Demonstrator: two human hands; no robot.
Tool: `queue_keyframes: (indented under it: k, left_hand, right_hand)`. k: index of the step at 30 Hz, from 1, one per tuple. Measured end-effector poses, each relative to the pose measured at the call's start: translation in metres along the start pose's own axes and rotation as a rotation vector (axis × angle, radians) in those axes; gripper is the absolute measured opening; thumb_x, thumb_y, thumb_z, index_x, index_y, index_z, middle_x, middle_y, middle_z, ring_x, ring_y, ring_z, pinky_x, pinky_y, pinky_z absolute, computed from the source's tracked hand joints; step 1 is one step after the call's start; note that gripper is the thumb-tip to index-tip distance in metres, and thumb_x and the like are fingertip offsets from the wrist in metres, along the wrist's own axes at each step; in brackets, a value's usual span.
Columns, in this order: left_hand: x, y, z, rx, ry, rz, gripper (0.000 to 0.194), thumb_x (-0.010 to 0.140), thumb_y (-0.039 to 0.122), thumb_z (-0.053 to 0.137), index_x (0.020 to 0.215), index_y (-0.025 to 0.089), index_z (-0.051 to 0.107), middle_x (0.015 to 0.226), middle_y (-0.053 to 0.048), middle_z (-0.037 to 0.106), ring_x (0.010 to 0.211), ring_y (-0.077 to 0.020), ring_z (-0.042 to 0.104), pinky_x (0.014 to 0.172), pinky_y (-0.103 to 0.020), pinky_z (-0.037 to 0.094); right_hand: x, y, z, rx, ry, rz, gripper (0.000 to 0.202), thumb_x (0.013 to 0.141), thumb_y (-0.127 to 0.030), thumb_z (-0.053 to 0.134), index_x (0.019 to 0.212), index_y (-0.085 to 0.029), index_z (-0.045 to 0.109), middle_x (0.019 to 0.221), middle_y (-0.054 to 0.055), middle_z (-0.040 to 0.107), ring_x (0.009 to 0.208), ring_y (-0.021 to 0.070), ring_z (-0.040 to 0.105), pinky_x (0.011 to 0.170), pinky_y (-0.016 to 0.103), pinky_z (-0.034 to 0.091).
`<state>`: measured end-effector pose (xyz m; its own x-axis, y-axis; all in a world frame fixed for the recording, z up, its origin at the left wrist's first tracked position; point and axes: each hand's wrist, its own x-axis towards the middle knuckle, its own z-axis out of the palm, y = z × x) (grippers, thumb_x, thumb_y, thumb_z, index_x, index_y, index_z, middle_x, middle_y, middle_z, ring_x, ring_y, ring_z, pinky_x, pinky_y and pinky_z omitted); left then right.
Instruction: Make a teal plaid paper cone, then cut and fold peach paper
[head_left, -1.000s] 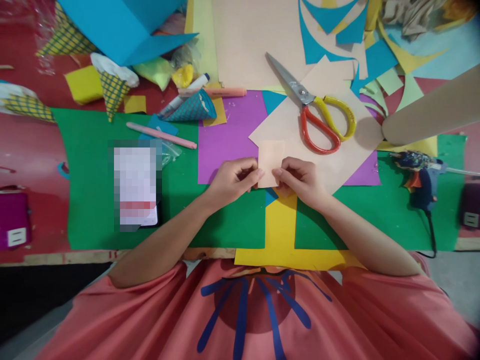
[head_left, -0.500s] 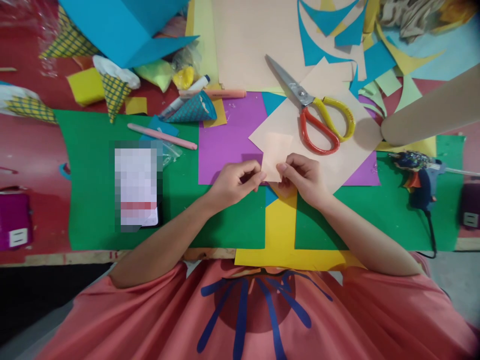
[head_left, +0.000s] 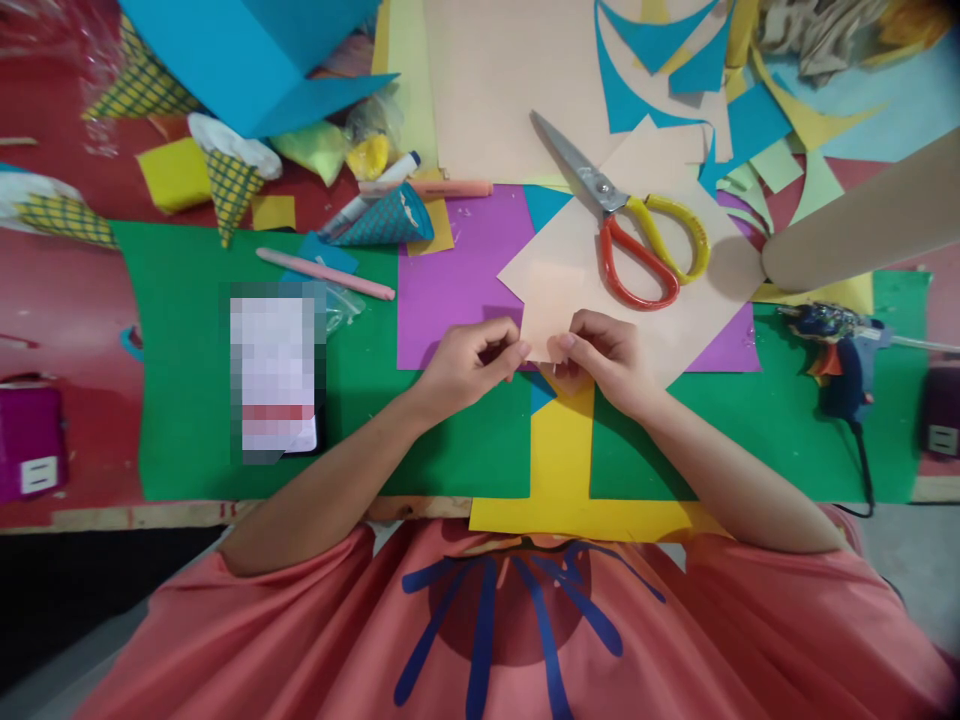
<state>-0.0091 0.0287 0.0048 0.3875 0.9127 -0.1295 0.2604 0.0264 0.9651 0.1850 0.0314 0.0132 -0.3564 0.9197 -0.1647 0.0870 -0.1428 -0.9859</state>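
A small piece of peach paper (head_left: 547, 312) is held between my two hands, over the purple sheet (head_left: 457, 300) and a larger peach sheet (head_left: 690, 325). My left hand (head_left: 476, 362) pinches its lower left corner between thumb and forefinger. My right hand (head_left: 604, 358) grips the lower right edge, thumb on top and fingers curled behind it. Just beyond the right hand lie scissors (head_left: 622, 215) with one red and one yellow handle, blades pointing up and left.
At left lie a phone (head_left: 274, 375) and a pink pen (head_left: 326, 273). Several patterned paper cones, including a blue one (head_left: 386, 218), sit behind. A glue gun (head_left: 847, 360) and a large beige tube (head_left: 847, 220) are at right. Blue paper scraps (head_left: 637, 90) lie at the back.
My right thumb has shifted slightly along the small peach paper, and the paper's tilt has changed a little. My left hand keeps its pinch almost in place.
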Motion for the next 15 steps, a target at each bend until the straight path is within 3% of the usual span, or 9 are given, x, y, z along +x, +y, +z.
queue_keyframes:
  k: [10, 15]
  left_hand:
    - [0.0003, 0.0007, 0.0003, 0.005, -0.004, 0.007, 0.030, 0.086, 0.036, 0.055, 0.063, 0.019, 0.046, 0.050, 0.005, 0.050, 0.042, -0.0063, 0.046, 0.042, -0.018, 0.035]
    - [0.0000, 0.0007, 0.0004, -0.003, -0.010, 0.006, 0.037, 0.087, 0.044, 0.058, 0.063, 0.019, 0.046, 0.050, 0.005, 0.050, 0.043, -0.0065, 0.046, 0.042, -0.019, 0.036]
  right_hand:
    - [0.0004, 0.0016, 0.0002, 0.021, -0.004, 0.028, 0.040, 0.083, -0.053, 0.065, 0.066, -0.019, 0.051, 0.056, -0.002, 0.060, 0.047, 0.0076, 0.053, 0.044, 0.020, 0.041]
    - [0.0002, 0.0026, -0.0003, 0.042, 0.003, -0.002, 0.038, 0.083, -0.051, 0.065, 0.069, -0.018, 0.053, 0.058, -0.002, 0.060, 0.052, 0.0082, 0.055, 0.049, 0.020, 0.043]
